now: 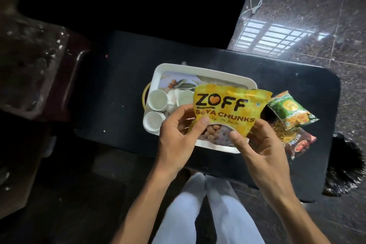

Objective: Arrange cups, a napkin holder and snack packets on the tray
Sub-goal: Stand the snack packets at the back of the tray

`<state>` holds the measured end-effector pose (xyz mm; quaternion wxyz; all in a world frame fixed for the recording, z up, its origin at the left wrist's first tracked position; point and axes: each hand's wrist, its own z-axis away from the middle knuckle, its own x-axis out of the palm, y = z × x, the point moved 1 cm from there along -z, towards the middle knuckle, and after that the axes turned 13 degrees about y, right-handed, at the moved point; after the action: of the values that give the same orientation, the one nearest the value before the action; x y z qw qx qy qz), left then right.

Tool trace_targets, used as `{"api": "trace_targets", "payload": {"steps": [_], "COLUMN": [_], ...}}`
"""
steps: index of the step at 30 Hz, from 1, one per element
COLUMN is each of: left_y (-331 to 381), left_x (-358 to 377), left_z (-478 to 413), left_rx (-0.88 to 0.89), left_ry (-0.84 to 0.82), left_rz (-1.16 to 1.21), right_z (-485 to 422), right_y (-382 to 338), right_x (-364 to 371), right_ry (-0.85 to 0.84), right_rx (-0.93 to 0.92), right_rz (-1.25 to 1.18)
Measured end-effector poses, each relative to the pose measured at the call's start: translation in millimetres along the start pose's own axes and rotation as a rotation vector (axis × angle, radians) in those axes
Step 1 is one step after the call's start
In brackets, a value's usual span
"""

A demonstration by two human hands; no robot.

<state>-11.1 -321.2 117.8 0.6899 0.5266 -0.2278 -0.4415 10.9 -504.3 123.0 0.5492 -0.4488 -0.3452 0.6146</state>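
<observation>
Snack packet (pixel 223 109): glossy, crinkled yellow plastic

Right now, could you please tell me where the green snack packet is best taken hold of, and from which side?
Pinch the green packet by its flat right-hand end, coming from the right with the right hand once freed. That end lies free on the table, while the left end is crowded by the tray and the yellow packet.

glossy plastic packet (pixel 225 109), polished stone floor (pixel 309 16)
</observation>
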Motion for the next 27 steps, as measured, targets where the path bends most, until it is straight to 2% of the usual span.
{"api": "trace_targets", "payload": {"steps": [4, 9, 14, 20, 27], "left_y": [7.6, 10.2, -10.9, -46.4, -62.8], "left_x": [-7.1, -21.9, -38.2, -51.7, -51.6], "left_z": [-33.8, -108.9, -180.5, -228.6, -249.4], "left_rx": [0.054, 0.143, 0.08, -0.033, -0.096], "left_ry": [0.148, 0.263, 0.259, 0.167, 0.073], "left_rz": [-0.018, -0.169, -0.262, -0.337, -0.424], "right_z": [-34.5, -88.2, -137.1, -165.7, -174.9], "right_y": [-14.4, -23.9, -8.9, 29.8, 48.7], "right_x": [29.1, 87.6, 147.0, 186.7, 200.5], "right_ry": [-0.035, -0.038, -0.008, -0.01, -0.027], "right_rx": [-0.076, -0.154, -0.218, -0.151, -0.022], "right_rz": [0.064, 0.188, 0.372, 0.489, 0.554]}}
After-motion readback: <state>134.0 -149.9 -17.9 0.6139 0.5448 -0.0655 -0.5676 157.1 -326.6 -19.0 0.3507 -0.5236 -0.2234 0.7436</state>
